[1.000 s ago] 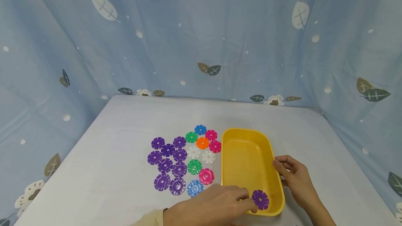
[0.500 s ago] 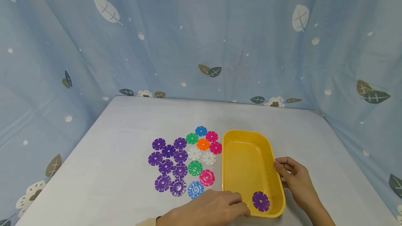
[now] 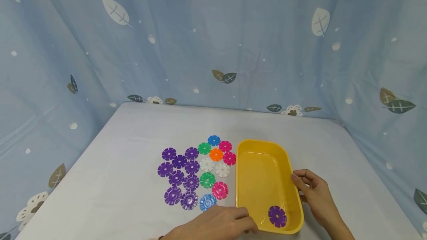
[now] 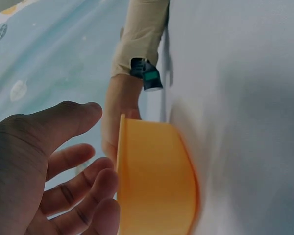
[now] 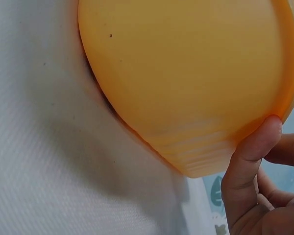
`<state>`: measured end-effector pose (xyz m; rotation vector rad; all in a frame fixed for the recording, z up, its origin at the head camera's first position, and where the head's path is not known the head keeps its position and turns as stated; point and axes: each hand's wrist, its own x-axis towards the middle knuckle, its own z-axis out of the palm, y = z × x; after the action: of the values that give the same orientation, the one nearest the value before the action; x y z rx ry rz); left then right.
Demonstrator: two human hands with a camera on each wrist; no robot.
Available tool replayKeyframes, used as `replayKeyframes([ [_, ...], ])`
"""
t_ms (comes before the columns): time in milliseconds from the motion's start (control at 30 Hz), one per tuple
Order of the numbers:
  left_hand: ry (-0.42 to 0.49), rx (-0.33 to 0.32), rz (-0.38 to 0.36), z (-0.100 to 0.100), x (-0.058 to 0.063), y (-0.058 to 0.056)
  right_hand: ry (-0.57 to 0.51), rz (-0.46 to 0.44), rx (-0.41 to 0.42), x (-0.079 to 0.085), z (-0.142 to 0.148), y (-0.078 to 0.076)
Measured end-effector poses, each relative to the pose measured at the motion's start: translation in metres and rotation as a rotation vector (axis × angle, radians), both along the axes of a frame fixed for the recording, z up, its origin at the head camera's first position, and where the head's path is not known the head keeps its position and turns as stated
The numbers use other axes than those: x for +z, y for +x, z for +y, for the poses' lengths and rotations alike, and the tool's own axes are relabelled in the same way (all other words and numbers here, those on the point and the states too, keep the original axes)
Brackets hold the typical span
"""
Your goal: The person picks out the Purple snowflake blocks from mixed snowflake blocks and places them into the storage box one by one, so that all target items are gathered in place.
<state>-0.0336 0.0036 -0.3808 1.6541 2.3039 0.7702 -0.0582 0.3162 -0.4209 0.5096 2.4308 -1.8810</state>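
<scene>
A yellow plastic tray stands on the table, with one purple notched flower-shaped disc lying at its near right corner. My right hand grips the tray's right rim; in the right wrist view its thumb presses the outer wall below the lip. At the tray's near left corner is my left hand, fingers loosely bent. The left wrist view shows nothing in that hand, its thumb apart from the fingers and the fingertips close to the rim.
Left of the tray lie several purple flower discs. Between them and the tray are mixed ones: blue, green, pink, white and orange. A blue patterned curtain borders the white table.
My left hand has drawn back leftward from beside the purple disc inside the tray to the near left corner. The right hand stays on the rim, and the disc lies where it was.
</scene>
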Motion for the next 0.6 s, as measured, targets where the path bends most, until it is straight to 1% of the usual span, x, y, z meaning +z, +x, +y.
replayKeyframes([
  [100,0.000,0.012,-0.044,-0.003,-0.003,0.001,0.014,0.003,-0.001,0.000,0.000,0.001],
  [233,0.011,0.032,-0.083,-0.009,-0.009,0.003,0.019,0.006,0.003,-0.002,0.000,0.001],
  [367,0.023,0.063,-0.128,-0.016,-0.015,0.006,0.012,0.018,0.018,-0.002,0.000,0.002],
  [467,0.009,0.096,-0.157,-0.021,-0.019,0.006,0.011,0.035,0.027,-0.001,0.001,0.002],
  [600,-0.039,0.136,-0.177,-0.026,-0.022,0.006,0.013,0.045,0.035,-0.002,0.003,0.001],
])
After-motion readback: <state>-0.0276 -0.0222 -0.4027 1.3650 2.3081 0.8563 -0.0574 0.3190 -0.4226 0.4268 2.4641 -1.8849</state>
